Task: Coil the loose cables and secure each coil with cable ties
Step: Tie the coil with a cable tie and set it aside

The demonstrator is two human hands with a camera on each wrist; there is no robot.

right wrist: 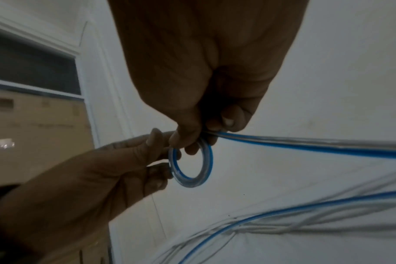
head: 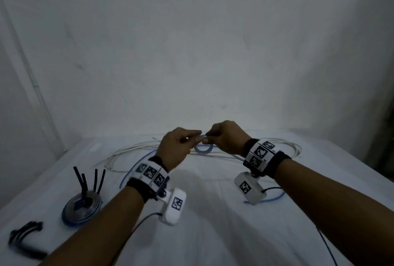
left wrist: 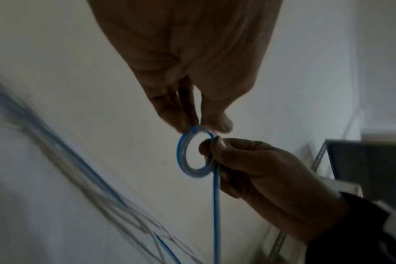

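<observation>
Both hands meet above the far middle of the desk point(head: 213, 233), which is covered in a white cloth, and between them hangs a small coil point(head: 203, 149) of blue cable, wound into a tight ring. The left hand point(head: 177, 148) pinches the ring's rim between thumb and fingertips, as the left wrist view shows at close range. The right hand point(head: 226, 138) grips the opposite side of the ring, its fingers curled around the rim and around the loose blue cable point(right wrist: 317, 148) that runs away from the coil. That loose length trails down onto the desk, where it lies tangled with a long white cable point(head: 136, 148) spread in wide loops behind and beside the hands. On the near left of the desk rests a finished coil point(head: 82, 208) of blue and grey cable, lying flat, with several black cable ties point(head: 89, 180) sticking up from its far edge. Nearer still, at the left corner, lies a blurred bundle of black ties point(head: 25, 238).
</observation>
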